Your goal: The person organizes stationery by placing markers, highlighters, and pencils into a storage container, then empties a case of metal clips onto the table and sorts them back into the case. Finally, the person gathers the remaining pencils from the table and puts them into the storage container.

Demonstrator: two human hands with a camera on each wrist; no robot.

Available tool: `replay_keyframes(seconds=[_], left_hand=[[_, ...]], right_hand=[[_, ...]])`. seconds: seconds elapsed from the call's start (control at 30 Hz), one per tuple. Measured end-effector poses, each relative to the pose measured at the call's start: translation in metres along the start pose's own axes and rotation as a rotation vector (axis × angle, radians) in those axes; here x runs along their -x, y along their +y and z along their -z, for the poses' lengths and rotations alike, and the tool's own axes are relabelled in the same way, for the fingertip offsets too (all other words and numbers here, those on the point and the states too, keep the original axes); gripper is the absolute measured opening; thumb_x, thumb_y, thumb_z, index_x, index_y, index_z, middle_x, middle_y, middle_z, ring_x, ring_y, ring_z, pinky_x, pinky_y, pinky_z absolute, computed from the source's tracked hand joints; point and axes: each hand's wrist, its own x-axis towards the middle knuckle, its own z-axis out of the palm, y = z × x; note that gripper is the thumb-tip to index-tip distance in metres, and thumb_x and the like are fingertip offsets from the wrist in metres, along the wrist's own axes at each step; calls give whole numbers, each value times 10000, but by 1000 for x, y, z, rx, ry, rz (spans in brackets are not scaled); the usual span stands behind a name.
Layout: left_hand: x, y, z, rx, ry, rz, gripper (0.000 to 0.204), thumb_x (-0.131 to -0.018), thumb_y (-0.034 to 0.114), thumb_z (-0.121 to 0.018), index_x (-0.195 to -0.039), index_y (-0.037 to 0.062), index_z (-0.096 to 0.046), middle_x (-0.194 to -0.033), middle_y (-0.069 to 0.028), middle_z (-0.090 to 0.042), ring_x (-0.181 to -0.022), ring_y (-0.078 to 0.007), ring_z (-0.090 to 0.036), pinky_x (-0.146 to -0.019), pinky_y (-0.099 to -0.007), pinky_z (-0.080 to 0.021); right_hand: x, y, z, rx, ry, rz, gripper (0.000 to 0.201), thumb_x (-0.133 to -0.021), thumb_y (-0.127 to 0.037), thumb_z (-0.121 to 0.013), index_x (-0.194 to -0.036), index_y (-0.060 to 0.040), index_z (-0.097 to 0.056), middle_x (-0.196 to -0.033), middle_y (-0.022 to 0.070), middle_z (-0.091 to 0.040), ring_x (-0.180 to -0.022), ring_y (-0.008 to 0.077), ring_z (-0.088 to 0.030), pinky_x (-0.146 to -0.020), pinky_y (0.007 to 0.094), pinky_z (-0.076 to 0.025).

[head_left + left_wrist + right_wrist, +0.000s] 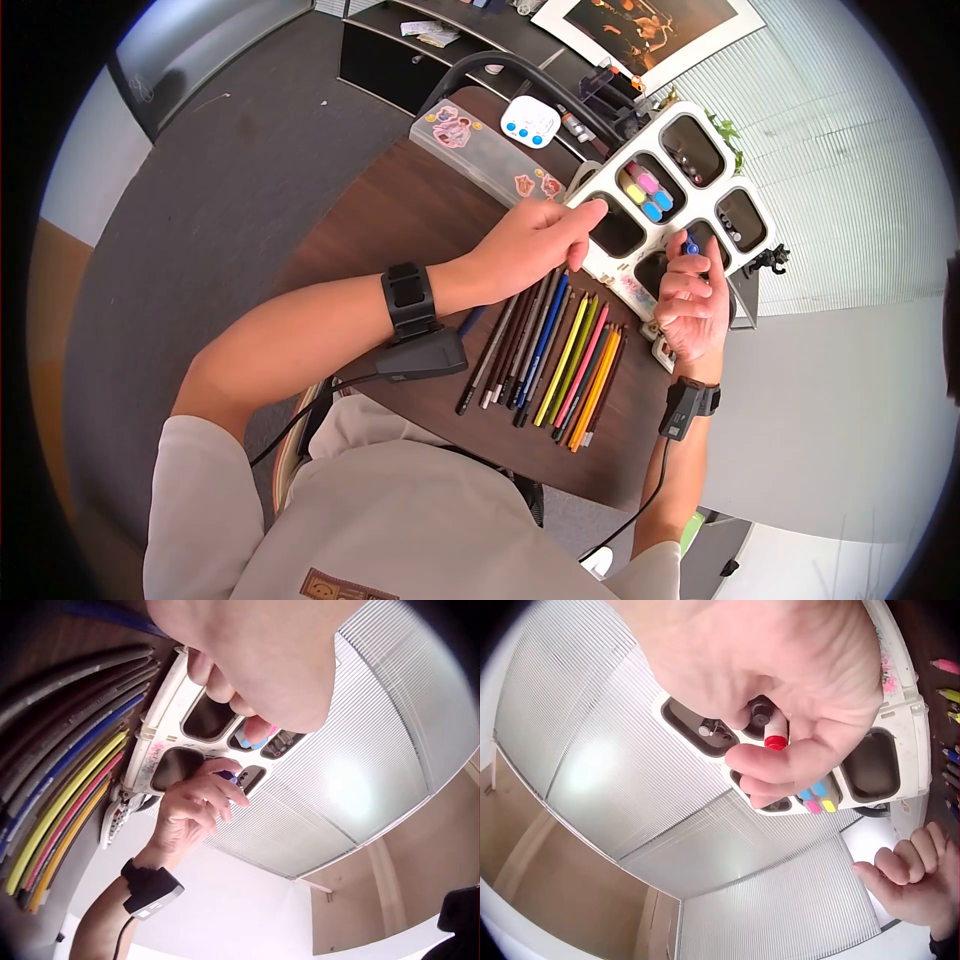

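My right hand [692, 305] is at a white organizer [722, 196] with dark compartments, its fingers curled round a small blue item [691, 247]. In the right wrist view, a red-ended piece [776, 742] shows beneath the right palm, beside a dark round part [761, 713]; whether it belongs to the blue item I cannot tell. My left hand [540, 240] hovers by the organizer's near-left compartment, fingers loosely curled and nothing visible in them. Pink, yellow and blue markers [648, 192] fill a middle compartment.
Several colored pencils [560, 355] lie side by side on the brown table [345, 225]. Behind them are a clear stickered box [480, 150] and a white device with blue buttons [530, 122]. A black figure [770, 260] stands at the organizer's right edge.
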Motion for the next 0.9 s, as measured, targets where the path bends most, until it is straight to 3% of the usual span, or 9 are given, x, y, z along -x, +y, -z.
replay_keyframes(seconds=[0.23,0.37,0.47,0.53,0.67,0.9], left_hand=[[-1,-1,-3,-7,-5,-34,635,-1108,504,-541,-656,66,-621,-574,60,-444,-555,-41,-390,-537,-254,-298],[-1,-3,-2,-19,-6,-83,623,-1120,474,-540,-664,56,-618,-576,64,-426,-555,-36,-365,-538,-250,-278],[0,-4,0,-54,-14,-87,614,-1105,471,-558,-640,76,-630,-558,69,-449,-556,-40,-386,-529,-272,-294],[0,-4,-2,-75,-29,-83,615,-1103,478,-559,-644,77,-638,-553,70,-443,-556,-40,-389,-533,-265,-301],[7,5,-8,-131,-60,-94,636,-1124,479,-532,-663,51,-622,-579,69,-409,-563,-35,-352,-545,-250,-277],[9,7,-5,-201,-101,-92,599,-1103,443,-572,-653,54,-640,-553,66,-434,-553,-32,-380,-522,-263,-294]], right_hand=[[0,12,-14,-85,19,-1,418,-1158,-371,-431,-1234,2,-604,-872,18,-601,-710,131,-549,-493,254,-488],[21,44,-32,3,76,76,382,-1163,-359,-426,-1209,-22,-599,-814,10,-537,-668,129,-526,-468,253,-472],[49,88,-36,168,187,145,364,-1161,-392,-433,-1152,-62,-587,-766,2,-490,-607,108,-493,-399,231,-417],[63,123,-33,393,380,175,376,-1142,-439,-475,-1071,-79,-559,-700,-9,-462,-521,92,-446,-340,225,-316],[81,158,-17,803,514,1,457,-1107,-510,-521,-1118,-58,-583,-719,33,-552,-544,113,-500,-387,225,-287],[79,162,-7,937,600,-199,570,-1119,-518,-491,-1184,23,-656,-765,60,-617,-590,99,-535,-422,220,-324]])
